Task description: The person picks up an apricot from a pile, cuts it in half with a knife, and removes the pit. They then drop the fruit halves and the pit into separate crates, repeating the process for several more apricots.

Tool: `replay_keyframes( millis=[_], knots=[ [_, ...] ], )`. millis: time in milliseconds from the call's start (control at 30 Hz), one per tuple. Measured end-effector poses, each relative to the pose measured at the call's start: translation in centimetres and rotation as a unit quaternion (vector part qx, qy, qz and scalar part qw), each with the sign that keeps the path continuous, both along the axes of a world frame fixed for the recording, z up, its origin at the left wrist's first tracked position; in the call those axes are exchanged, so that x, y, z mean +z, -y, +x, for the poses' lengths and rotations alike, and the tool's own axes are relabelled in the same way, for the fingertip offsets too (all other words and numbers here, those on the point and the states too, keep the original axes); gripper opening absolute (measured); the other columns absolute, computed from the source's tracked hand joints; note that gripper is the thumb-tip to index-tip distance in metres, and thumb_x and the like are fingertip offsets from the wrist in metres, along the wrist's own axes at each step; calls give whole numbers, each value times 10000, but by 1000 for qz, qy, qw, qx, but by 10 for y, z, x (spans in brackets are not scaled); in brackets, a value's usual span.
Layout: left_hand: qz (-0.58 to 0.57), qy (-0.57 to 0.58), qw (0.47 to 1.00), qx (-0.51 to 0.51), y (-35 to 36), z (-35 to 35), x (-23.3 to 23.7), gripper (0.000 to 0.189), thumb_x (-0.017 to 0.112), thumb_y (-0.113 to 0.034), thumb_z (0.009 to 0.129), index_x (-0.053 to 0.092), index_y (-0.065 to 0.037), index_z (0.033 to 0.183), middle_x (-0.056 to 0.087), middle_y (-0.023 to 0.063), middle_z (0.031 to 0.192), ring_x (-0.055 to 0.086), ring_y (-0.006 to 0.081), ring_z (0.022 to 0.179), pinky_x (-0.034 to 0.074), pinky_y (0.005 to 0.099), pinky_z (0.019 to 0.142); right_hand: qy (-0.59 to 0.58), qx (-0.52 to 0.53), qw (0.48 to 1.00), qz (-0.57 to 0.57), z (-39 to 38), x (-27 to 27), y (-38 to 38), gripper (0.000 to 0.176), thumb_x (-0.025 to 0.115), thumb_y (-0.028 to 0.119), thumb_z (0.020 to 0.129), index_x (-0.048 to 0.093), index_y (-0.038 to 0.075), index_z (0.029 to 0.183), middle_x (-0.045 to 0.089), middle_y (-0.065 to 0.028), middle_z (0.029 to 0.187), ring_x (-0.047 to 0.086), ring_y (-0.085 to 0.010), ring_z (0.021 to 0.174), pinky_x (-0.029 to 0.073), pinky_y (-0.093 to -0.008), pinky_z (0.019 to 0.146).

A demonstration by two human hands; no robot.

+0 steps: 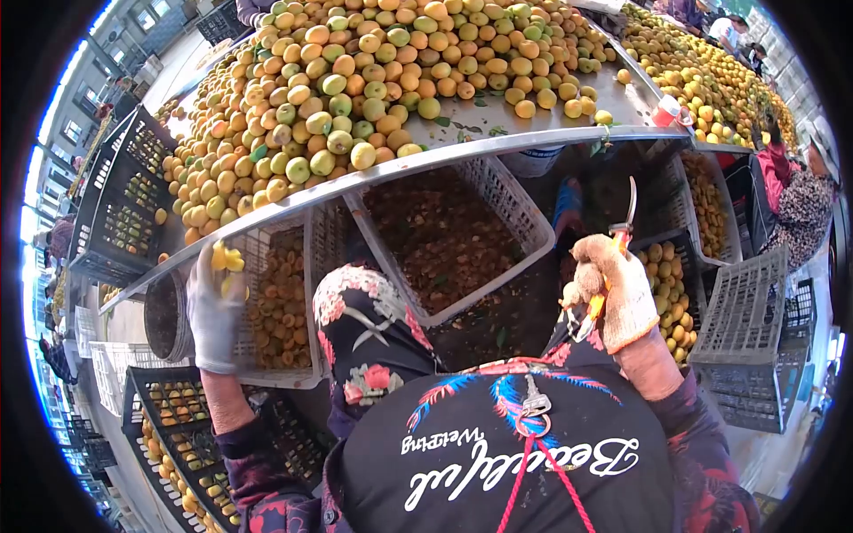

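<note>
My right hand (613, 289), in a pale knit glove, is wrapped around orange-handled pruning shears (593, 308). A thin curved metal blade sticks up past the fingers. At the left, my left hand (213, 306) wears a white glove with yellow at the fingertips and is smeared by motion. It is raised by the table's metal edge (355, 175), over a crate of orange fruit (280, 306); whether it holds anything I cannot tell. Above both hands, a big heap of yellow-orange and greenish fruit (355, 80) covers the tabletop.
Between my knees and the table stands a pale crate (531, 253) holding brown scraps. Fruit crates (666, 298) sit at the right, near stacked grey crates (742, 311). Black crates (129, 191) stand at the left. Another person (791, 200) is at the far right beside a second fruit heap (711, 84).
</note>
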State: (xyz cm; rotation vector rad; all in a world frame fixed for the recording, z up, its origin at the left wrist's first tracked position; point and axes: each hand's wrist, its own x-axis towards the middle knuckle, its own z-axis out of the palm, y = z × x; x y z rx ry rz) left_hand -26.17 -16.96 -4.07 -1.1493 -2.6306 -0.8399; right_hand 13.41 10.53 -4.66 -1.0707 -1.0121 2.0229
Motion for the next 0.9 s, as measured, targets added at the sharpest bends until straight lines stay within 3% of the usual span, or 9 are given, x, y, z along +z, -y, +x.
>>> replay_keyframes(
  millis=[67, 133, 233, 400, 500, 600, 667, 800, 900],
  knots=[
    [-14, -37, 999, 23, 43, -49, -61, 601, 670, -201, 834, 476, -29, 1376, 546, 230, 1316, 517, 401, 1210, 404, 458, 1037, -17, -5, 1000, -8, -3, -14, -13, 268, 629, 259, 956, 613, -8, 958, 496, -18, 617, 515, -142, 511, 511, -330, 506],
    [-45, -13, 998, 32, 68, -72, -101, 530, 678, -199, 826, 535, -21, 1304, 571, 207, 1281, 552, 374, 1165, 433, 437, 1012, 12, -2, 1000, -7, -7, -25, -24, 273, 615, 270, 964, 597, -1, 932, 483, -18, 614, 502, -149, 503, 513, -358, 514],
    [-47, 116, 988, 94, 16, -40, -81, 390, 657, -162, 840, 605, -1, 1192, 621, 183, 1202, 606, 305, 1090, 474, 388, 953, 45, -24, 997, -49, -21, -45, -40, 258, 603, 283, 947, 587, 34, 884, 422, -2, 575, 475, -178, 485, 485, -374, 528],
    [72, 203, 976, -7, -97, -20, -39, 238, 595, -56, 867, 648, 13, 1089, 674, 128, 1052, 631, 189, 998, 485, 311, 904, 43, 26, 999, -10, -40, -59, -53, 338, 561, 311, 981, 622, -16, 918, 555, -60, 620, 563, -182, 565, 496, -326, 580],
    [99, 124, 976, -146, -184, 0, -20, 250, 631, -66, 853, 655, -10, 1095, 674, 122, 1070, 630, 229, 1027, 483, 319, 912, 47, 60, 996, 45, -43, -73, -54, 344, 559, 308, 992, 627, -22, 927, 631, -110, 668, 592, -203, 571, 497, -328, 566],
    [71, -25, 961, -266, -282, 21, -16, 271, 662, -143, 833, 650, -29, 1079, 674, 132, 1079, 598, 310, 1081, 470, 380, 945, 31, 84, 992, -88, -43, -59, -53, 325, 577, 310, 1002, 619, -11, 965, 587, -71, 645, 558, -162, 531, 461, -284, 490],
    [50, -142, 945, -289, -348, 13, -43, 249, 645, -185, 836, 647, -62, 1052, 670, 137, 1079, 574, 321, 1122, 446, 416, 959, 49, 90, 993, -63, -39, -63, -54, 328, 558, 324, 1007, 606, 3, 954, 564, -61, 634, 525, -148, 497, 450, -284, 471],
    [-185, -234, 941, -159, -445, 4, -69, 329, 619, -232, 842, 610, -116, 1150, 650, 89, 1180, 568, 279, 1167, 397, 462, 978, 66, 85, 993, -42, -28, -66, -60, 324, 545, 335, 1010, 593, 23, 935, 524, -34, 611, 453, -115, 438, 425, -274, 439],
    [-268, -223, 926, -147, -469, 3, -73, 407, 615, -242, 847, 574, -97, 1225, 641, 104, 1202, 557, 267, 1192, 390, 469, 983, 68, 75, 993, -58, -19, -64, -66, 300, 543, 318, 1013, 586, 29, 947, 517, -17, 616, 447, -103, 440, 425, -271, 440]
  ],
)
